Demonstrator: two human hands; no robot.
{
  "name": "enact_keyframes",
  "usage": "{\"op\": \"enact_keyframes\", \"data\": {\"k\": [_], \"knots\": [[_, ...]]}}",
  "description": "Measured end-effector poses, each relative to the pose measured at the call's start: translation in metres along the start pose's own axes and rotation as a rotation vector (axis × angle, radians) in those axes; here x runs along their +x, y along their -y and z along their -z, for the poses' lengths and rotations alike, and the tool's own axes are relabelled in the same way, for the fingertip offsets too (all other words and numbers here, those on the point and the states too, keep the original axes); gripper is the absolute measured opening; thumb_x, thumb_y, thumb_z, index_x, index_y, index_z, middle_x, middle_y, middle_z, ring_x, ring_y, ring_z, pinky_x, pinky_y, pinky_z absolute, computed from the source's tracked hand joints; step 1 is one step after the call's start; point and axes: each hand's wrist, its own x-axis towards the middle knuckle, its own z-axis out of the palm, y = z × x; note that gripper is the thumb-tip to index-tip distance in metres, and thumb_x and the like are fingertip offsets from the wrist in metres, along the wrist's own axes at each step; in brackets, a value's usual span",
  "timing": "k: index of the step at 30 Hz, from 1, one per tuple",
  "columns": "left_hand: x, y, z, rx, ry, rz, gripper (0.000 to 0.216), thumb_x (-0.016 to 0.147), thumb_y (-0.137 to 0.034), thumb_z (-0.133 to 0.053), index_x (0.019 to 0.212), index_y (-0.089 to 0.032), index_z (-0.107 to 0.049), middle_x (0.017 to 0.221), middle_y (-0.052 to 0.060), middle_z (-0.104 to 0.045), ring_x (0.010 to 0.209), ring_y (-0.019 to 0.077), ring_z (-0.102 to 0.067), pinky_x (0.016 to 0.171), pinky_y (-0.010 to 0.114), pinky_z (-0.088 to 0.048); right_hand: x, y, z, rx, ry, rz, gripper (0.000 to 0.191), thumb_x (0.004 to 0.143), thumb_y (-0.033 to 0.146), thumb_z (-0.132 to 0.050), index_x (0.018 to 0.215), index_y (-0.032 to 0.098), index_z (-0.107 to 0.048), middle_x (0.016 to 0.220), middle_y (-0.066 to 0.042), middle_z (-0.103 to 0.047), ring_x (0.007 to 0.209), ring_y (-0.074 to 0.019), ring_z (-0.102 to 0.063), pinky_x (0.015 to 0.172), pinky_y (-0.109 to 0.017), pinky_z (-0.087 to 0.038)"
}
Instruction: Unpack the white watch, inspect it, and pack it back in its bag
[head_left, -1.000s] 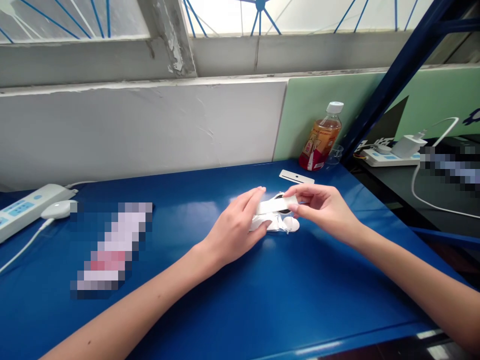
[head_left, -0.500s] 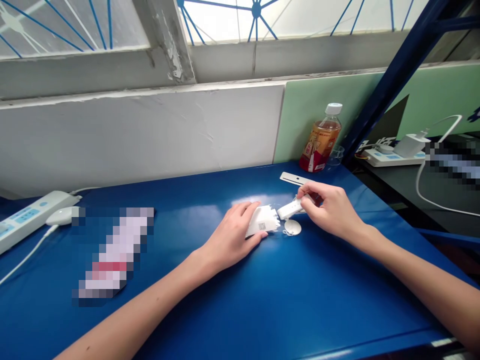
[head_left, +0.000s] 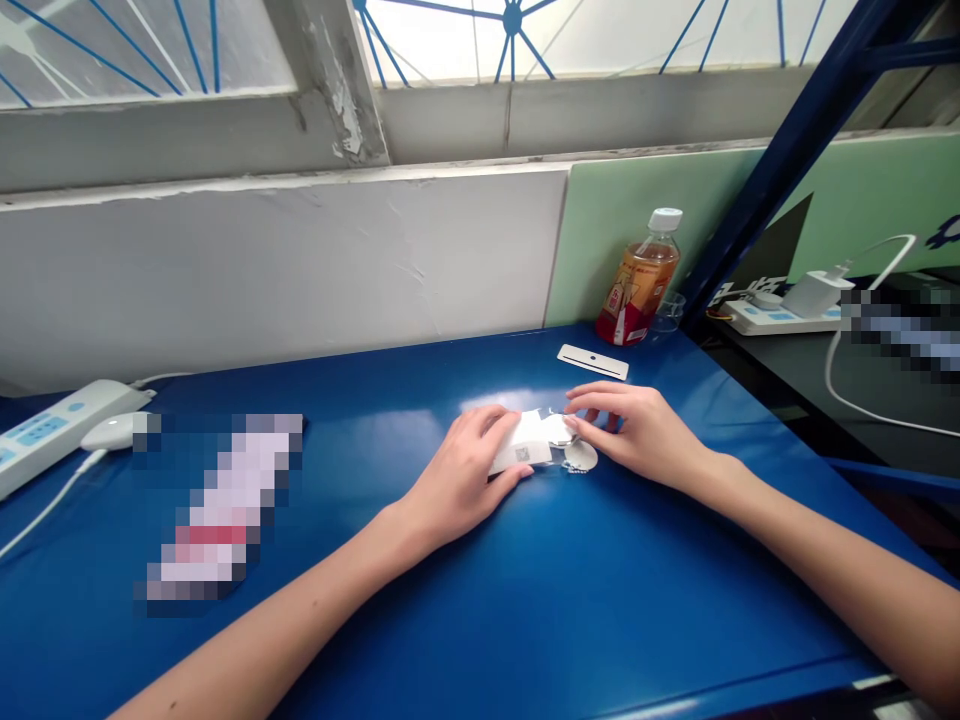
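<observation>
On the blue table (head_left: 525,600) lies a small white packet (head_left: 525,443) with a printed code on it. My left hand (head_left: 465,475) rests on its left side, fingers curled over it and holding it down. A small white round disc (head_left: 581,457) lies just right of the packet. My right hand (head_left: 637,432) lies beside it, fingers stretched flat, fingertips touching the packet's right end and the disc. A white strip (head_left: 592,362) with a dark dot lies flat on the table behind my right hand.
A bottle of amber drink (head_left: 639,280) with a white cap stands at the back, next to a small clear cup (head_left: 666,310). A white power strip (head_left: 52,432) with a plug lies far left. Another power strip with a charger (head_left: 787,305) sits right, past a blue frame post (head_left: 780,150).
My right hand held a white strip over the packet, then let it go and came down flat at the packet's right end. The left hand stayed on the packet.
</observation>
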Motion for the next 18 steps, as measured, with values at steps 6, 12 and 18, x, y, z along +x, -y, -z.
{"op": "enact_keyframes", "data": {"k": [6,12,18], "knots": [[0.000,-0.001,0.000,-0.016,-0.002,-0.002,0.043,0.095,-0.034,-0.058,0.134,-0.021,-0.049,0.129,0.014,-0.055,0.119,0.0306,-0.053,0.099,0.051,-0.046,0.004,-0.012,0.009,-0.041,0.113,0.224,0.021,0.089,0.034,-0.064,0.104,0.024,-0.076,0.104,-0.009,-0.074,0.092,-0.0245,-0.070,0.082,-0.040,-0.057],[-0.001,0.000,-0.001,-0.033,-0.019,0.003,0.043,0.092,-0.033,-0.061,0.133,-0.021,-0.052,0.129,0.014,-0.056,0.120,0.0315,-0.053,0.100,0.051,-0.046,-0.001,-0.011,-0.006,0.009,0.104,0.206,0.023,0.094,0.030,-0.057,0.106,0.024,-0.076,0.099,-0.010,-0.072,0.086,-0.0226,-0.068,0.076,-0.038,-0.057],[0.000,0.000,-0.002,0.010,-0.012,-0.003,0.041,0.093,-0.033,-0.059,0.131,-0.018,-0.052,0.127,0.015,-0.056,0.119,0.0312,-0.053,0.101,0.050,-0.045,-0.003,-0.004,-0.014,-0.096,0.051,0.215,0.024,0.096,0.029,-0.054,0.105,0.020,-0.074,0.100,-0.011,-0.072,0.089,-0.0244,-0.066,0.078,-0.040,-0.056]]}}
